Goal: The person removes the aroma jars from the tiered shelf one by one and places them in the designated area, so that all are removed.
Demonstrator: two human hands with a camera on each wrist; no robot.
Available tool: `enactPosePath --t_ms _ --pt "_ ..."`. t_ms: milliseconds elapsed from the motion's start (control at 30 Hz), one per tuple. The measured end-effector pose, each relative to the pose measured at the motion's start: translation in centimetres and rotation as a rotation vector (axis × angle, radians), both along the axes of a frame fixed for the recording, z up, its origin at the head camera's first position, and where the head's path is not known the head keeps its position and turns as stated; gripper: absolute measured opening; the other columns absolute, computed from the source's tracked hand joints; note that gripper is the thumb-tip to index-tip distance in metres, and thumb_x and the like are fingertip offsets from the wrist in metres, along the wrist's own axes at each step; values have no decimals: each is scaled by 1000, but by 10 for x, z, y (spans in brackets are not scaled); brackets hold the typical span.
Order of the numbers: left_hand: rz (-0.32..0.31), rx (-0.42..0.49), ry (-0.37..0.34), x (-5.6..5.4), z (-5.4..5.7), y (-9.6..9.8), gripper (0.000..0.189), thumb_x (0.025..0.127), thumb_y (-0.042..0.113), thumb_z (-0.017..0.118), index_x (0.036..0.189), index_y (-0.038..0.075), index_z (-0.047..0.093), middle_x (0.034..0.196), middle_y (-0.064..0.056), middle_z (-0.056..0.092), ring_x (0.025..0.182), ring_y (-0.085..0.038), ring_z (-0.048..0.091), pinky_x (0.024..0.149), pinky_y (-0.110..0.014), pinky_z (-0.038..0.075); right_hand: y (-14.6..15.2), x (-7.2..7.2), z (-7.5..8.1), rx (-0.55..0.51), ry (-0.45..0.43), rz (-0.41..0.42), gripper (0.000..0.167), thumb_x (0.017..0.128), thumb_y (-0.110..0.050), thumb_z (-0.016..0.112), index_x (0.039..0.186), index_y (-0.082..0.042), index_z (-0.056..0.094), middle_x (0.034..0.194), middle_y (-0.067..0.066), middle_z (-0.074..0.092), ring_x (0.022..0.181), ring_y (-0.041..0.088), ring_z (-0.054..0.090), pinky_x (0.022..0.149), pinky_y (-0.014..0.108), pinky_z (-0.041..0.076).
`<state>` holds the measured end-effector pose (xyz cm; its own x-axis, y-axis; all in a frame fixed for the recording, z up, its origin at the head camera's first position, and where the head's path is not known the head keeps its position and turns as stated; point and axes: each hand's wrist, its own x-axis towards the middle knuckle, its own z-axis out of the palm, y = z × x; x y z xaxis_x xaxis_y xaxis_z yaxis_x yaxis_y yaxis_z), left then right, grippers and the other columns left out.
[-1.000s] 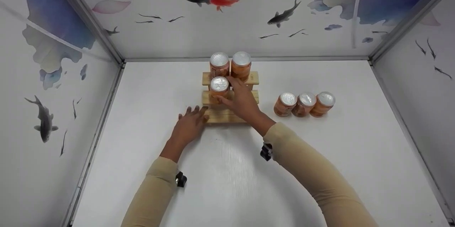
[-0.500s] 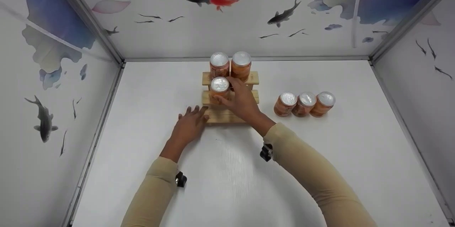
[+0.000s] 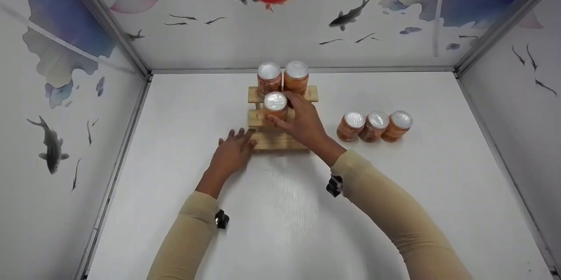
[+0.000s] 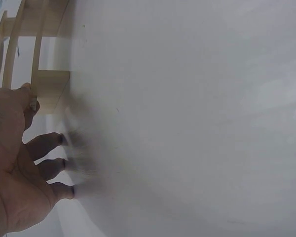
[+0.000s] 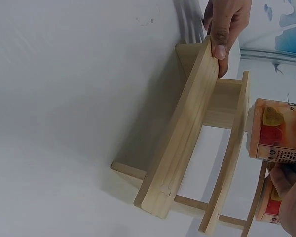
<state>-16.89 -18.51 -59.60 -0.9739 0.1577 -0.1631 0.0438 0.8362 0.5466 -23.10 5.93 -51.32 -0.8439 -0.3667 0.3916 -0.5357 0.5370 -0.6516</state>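
Observation:
A three-step wooden rack (image 3: 280, 142) stands near the back of the table. My right hand (image 3: 307, 123) grips an orange can (image 3: 275, 113) with a silver lid, thumb at its near left side, fingers behind. The can is upright at the middle step, and its printed label (image 5: 278, 129) faces the right wrist camera. My left hand (image 3: 232, 152) pinches the left end of the lowest step between thumb and forefinger, while its other fingers (image 4: 52, 169) spread down to the table. Two similar cans (image 3: 269, 79) stand side by side on the top step.
To the right of the rack, a row of three matching cans (image 3: 374, 129) stands upright on the white table (image 3: 271, 218). White panels (image 3: 197, 47) painted with fish enclose the table at the back and both sides.
My right hand and its can have shifted slightly right along the middle step. The left hand keeps its place on the rack. The whole head view has tipped a little.

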Motion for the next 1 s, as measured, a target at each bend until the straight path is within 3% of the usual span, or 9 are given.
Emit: enactPosePath --t_ms 233,367,1000 --pt "-6 -1 9 -1 1 1 63 119 57 37 171 23 44 175 -21 41 167 -51 28 129 -80 26 11 0 1 -44 51 29 63 95 -29 91 142 2 63 132 18 74 121 31 76 104 45 63" --pt "-2 -2 12 -1 1 1 62 119 58 36 171 25 45 176 -20 41 167 -51 28 129 -79 27 19 1 0 -53 68 33 64 95 -29 92 142 2 62 132 20 73 119 33 76 102 49 64" --pt "17 20 -23 0 1 1 65 118 60 36 172 23 43 178 -18 36 170 -49 23 132 -77 21 65 13 0 -48 42 -31 65 92 -31 93 142 0 66 127 17 75 116 31 77 99 48 65"
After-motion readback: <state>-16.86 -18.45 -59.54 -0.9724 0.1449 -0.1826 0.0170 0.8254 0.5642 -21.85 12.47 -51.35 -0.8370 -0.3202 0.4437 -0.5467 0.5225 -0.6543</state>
